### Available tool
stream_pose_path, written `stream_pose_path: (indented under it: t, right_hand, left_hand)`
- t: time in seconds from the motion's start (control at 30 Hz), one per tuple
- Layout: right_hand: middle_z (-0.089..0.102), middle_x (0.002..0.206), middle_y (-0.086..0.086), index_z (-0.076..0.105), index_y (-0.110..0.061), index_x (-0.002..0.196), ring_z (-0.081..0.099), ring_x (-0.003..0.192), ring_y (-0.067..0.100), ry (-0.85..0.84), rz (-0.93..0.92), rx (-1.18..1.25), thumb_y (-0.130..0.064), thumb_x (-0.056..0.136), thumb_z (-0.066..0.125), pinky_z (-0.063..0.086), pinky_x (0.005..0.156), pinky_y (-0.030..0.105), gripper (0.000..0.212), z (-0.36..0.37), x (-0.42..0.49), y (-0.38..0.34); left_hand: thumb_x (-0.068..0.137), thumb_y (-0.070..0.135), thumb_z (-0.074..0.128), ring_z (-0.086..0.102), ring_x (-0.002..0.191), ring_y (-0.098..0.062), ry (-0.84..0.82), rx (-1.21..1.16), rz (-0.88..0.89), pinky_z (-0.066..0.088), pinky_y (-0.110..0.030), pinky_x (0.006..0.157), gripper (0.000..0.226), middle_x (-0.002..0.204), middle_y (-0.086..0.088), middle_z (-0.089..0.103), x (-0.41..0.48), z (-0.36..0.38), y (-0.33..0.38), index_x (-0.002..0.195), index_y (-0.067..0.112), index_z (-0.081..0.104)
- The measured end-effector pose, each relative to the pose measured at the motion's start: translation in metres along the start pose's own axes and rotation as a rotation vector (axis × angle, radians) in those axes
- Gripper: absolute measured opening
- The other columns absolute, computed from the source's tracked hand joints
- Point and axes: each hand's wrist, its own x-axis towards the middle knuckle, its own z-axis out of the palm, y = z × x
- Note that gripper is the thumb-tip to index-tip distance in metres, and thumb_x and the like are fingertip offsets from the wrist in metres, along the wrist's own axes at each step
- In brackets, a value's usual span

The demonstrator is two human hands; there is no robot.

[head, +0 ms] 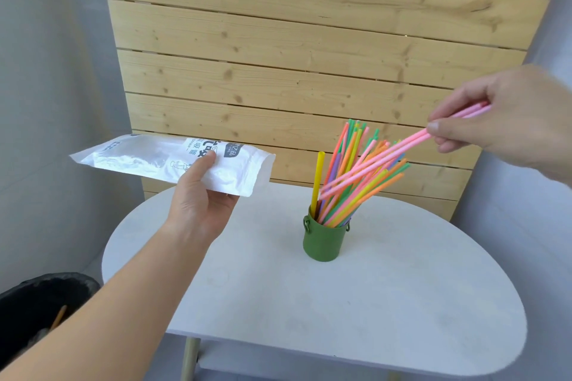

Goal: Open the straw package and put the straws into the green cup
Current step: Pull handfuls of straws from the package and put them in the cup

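Fingers (441, 133) of the right hand (510, 114) pinch a few pink straws (380, 161) by their upper ends, thumb pressed against fingertips. The lower ends slant down among the others just above the mouth of the green cup (323, 241). I'd say they're held high and tilted so they slide in alongside the rest. That cup stands near the middle of the surface (278, 312), bristling with coloured straws (346, 189) that lean toward its right rim, and one yellow straw (318, 182) stands upright at the left. Over by the surface's far-left edge, the left hand (198, 198) grips the white straw package (161, 158) from beneath, thumb on top. The package is held level in the air, looks flat and emptied, and is likely being held out of the cup's way. Right arm reaches in from the right, wrist raised. Left forearm stretches forward, palm up.
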Motion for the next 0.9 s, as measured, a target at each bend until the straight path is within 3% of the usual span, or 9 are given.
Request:
stream_pose_path:
  t: [0.1, 0.23, 0.37, 0.5, 0.67, 0.8, 0.9]
  right_hand:
    - [0.074, 0.058, -0.010, 0.075, -0.024, 0.072, 0.072, 0.055, 0.001, -0.047, -0.024, -0.129, -0.019, 0.081, 0.080, 0.050, 0.059, 0.027, 0.012, 0.008, 0.013, -0.005]
    - [0.073, 0.055, -0.005, 0.073, -0.022, 0.070, 0.070, 0.050, 0.000, -0.109, -0.028, -0.275, -0.015, 0.082, 0.077, 0.049, 0.059, 0.025, 0.015, 0.032, 0.028, -0.011]
    - [0.071, 0.057, -0.005, 0.073, -0.021, 0.072, 0.066, 0.047, 0.002, -0.153, -0.046, -0.360, -0.017, 0.080, 0.080, 0.040, 0.044, 0.017, 0.012, 0.056, 0.041, -0.009]
    - [0.066, 0.069, -0.009, 0.074, -0.024, 0.072, 0.057, 0.063, 0.004, -0.178, -0.105, -0.435, -0.023, 0.076, 0.085, 0.034, 0.051, 0.023, 0.012, 0.070, 0.052, -0.002]
    - [0.071, 0.084, -0.003, 0.071, -0.027, 0.074, 0.059, 0.078, 0.013, -0.219, -0.129, -0.472, -0.023, 0.081, 0.081, 0.039, 0.061, 0.027, 0.013, 0.085, 0.061, 0.011]
    - [0.059, 0.083, -0.014, 0.062, -0.036, 0.072, 0.054, 0.081, 0.005, -0.288, -0.149, -0.475, -0.018, 0.091, 0.069, 0.035, 0.061, 0.018, 0.027, 0.094, 0.060, 0.017]
    - [0.059, 0.102, 0.002, 0.066, -0.024, 0.088, 0.048, 0.112, 0.025, -0.322, -0.124, -0.517, -0.027, 0.100, 0.050, 0.040, 0.092, 0.035, 0.020, 0.099, 0.062, 0.017]
  left_hand:
    - [0.096, 0.009, 0.069, 0.080, 0.104, -0.027, -0.024, 0.022, -0.006, 0.064, -0.045, 0.093, 0.014, 0.107, -0.006, 0.083, -0.002, 0.001, -0.003, 0.109, 0.012, 0.073]
    - [0.096, 0.010, 0.069, 0.080, 0.107, -0.027, -0.039, 0.035, -0.014, 0.064, -0.044, 0.094, 0.014, 0.109, -0.006, 0.082, -0.003, 0.002, -0.005, 0.110, 0.012, 0.073]
    - [0.096, 0.011, 0.069, 0.080, 0.107, -0.027, -0.041, 0.033, -0.013, 0.063, -0.044, 0.095, 0.013, 0.109, -0.006, 0.083, -0.003, 0.002, -0.002, 0.108, 0.012, 0.074]
    - [0.096, 0.011, 0.070, 0.079, 0.109, -0.027, -0.041, 0.019, -0.015, 0.063, -0.045, 0.096, 0.015, 0.111, -0.006, 0.083, -0.003, 0.001, -0.001, 0.110, 0.012, 0.074]
    - [0.096, 0.010, 0.070, 0.080, 0.107, -0.027, -0.040, 0.010, -0.017, 0.064, -0.044, 0.094, 0.015, 0.109, -0.006, 0.083, -0.002, 0.003, -0.001, 0.110, 0.012, 0.074]
    - [0.096, 0.010, 0.069, 0.082, 0.099, -0.025, -0.043, 0.015, -0.018, 0.066, -0.043, 0.087, 0.014, 0.106, -0.006, 0.084, -0.003, 0.004, -0.002, 0.109, 0.012, 0.074]
    - [0.096, 0.010, 0.069, 0.082, 0.098, -0.025, -0.040, 0.019, -0.022, 0.066, -0.042, 0.086, 0.014, 0.105, -0.006, 0.084, -0.003, 0.005, -0.003, 0.110, 0.012, 0.074]
